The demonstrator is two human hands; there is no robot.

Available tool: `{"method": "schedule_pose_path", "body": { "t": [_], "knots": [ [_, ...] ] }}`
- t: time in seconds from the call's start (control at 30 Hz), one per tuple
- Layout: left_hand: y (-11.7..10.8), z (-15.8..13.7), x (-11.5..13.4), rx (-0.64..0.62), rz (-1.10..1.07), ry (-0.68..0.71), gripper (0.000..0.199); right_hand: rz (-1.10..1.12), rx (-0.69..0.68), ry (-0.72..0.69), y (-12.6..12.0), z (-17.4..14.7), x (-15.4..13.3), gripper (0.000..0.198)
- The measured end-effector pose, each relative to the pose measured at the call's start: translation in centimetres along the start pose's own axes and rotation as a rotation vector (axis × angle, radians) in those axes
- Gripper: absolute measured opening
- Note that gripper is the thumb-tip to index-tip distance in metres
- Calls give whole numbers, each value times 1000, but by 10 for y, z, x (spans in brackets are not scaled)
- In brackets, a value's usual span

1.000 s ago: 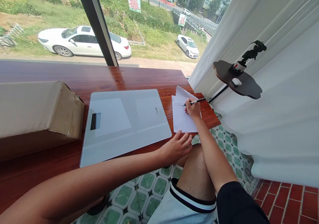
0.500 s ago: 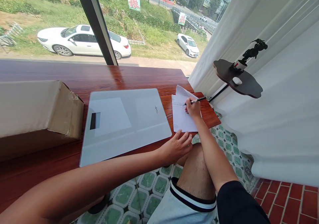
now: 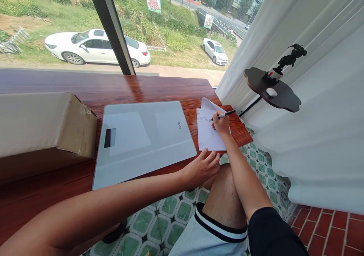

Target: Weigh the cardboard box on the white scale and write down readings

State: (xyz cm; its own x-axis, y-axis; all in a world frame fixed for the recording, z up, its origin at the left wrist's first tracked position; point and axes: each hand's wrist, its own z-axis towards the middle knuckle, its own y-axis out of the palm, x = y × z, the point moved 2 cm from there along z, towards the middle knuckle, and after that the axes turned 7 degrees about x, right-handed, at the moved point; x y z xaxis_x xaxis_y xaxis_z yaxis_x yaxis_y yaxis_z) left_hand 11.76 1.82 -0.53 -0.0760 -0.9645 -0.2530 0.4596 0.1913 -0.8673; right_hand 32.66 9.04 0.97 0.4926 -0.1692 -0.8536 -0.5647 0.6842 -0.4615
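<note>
My right hand grips a black-and-white pen, its tip on the upper part of a white sheet of paper. Small handwritten lines run across the sheet near the tip. The paper's far edge is lifted and bent, showing a page behind it. At the near edge of the table lies my left hand, fingers apart, the fingertips touching or very near the paper's bottom edge. To the left of the paper lies a pale grey laptop-like flat panel with a dark rectangle on it.
A cardboard box occupies the left of the reddish wooden table. Right of the table, a dark shelf stand bears a small potted plant and a white stone. A white curtain hangs behind it.
The whole view has shifted very slightly to the right. Both hands and the pen keep nearly the same place on the paper.
</note>
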Motion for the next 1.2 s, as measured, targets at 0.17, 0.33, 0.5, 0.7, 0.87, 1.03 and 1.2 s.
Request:
{"method": "schedule_pose_path", "body": {
  "t": [0.17, 0.33, 0.5, 0.7, 0.87, 1.03, 1.2],
  "knots": [
    [-1, 0, 0, -4, 2, 2, 45, 8, 63, -36, -4, 3, 1, 31],
    [-4, 1, -1, -4, 4, 0, 44, -140, 252, -220, -19, 8, -5, 32],
    [-6, 1, -2, -25, -4, 18, 46, -349, 126, -452, -20, 8, -20, 17],
    [-8, 1, -2, -39, -6, 20, 42, -521, -43, -512, -3, 3, -30, 33],
    [-8, 2, -3, -60, 10, 26, 42, -554, -144, -502, 11, -2, -37, 38],
    [-7, 1, -4, -74, -18, 37, 39, -614, -239, -536, 28, -6, -48, 37],
    [-11, 2, -7, -95, -58, 41, 40, -690, -304, -590, 44, -10, -56, 43]
  ]
}}
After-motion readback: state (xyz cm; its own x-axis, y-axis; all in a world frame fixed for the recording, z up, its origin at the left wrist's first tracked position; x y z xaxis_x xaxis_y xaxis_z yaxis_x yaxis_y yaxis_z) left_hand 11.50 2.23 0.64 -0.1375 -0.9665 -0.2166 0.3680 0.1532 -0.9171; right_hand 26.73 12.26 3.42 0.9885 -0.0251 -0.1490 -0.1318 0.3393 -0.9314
